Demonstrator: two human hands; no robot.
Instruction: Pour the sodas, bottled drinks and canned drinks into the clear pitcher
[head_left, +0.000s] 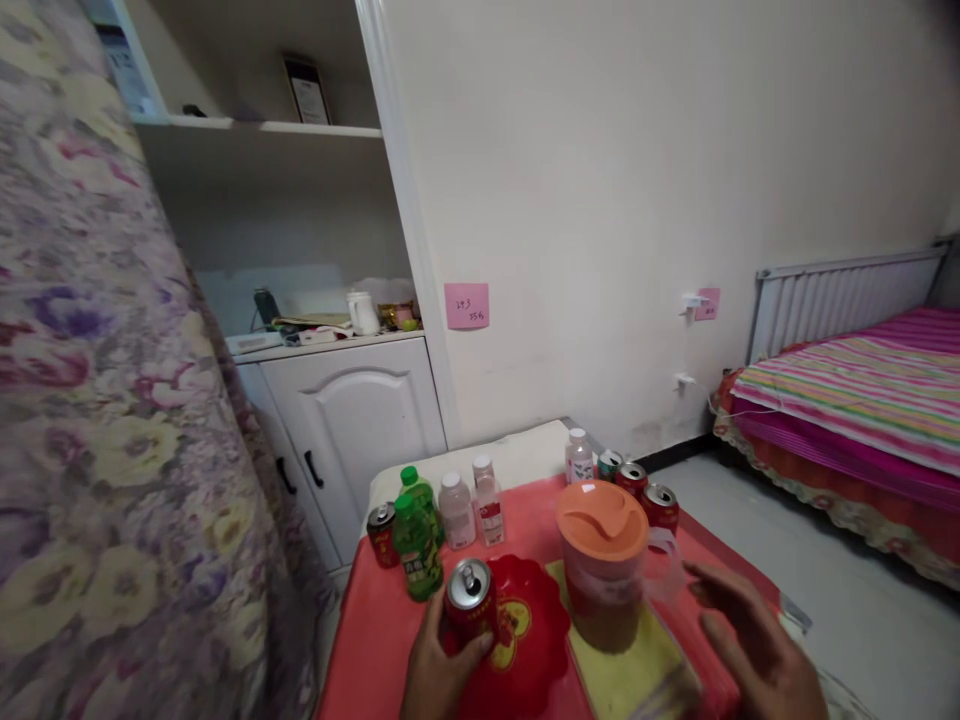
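My left hand (439, 665) is wrapped round a red drink can (471, 605), its opened top facing up, above the left part of a red scalloped plate (551, 640). To the right stands a clear pitcher (600, 590) with an orange lid (602, 520), on or over a folded yellow cloth (637, 675). My right hand (757, 640) is beside the pitcher's clear handle (667, 565), fingers apart and slightly curled, with nothing in it. It looks a little blurred.
Green bottles (416, 550), a dark red can (382, 535) and clear white-capped bottles (459, 510) stand at the table's left and back. Several cans (661, 508) and another clear bottle (578, 458) stand behind the pitcher. A floral curtain (97, 400) hangs left; a bed (862, 390) stands right.
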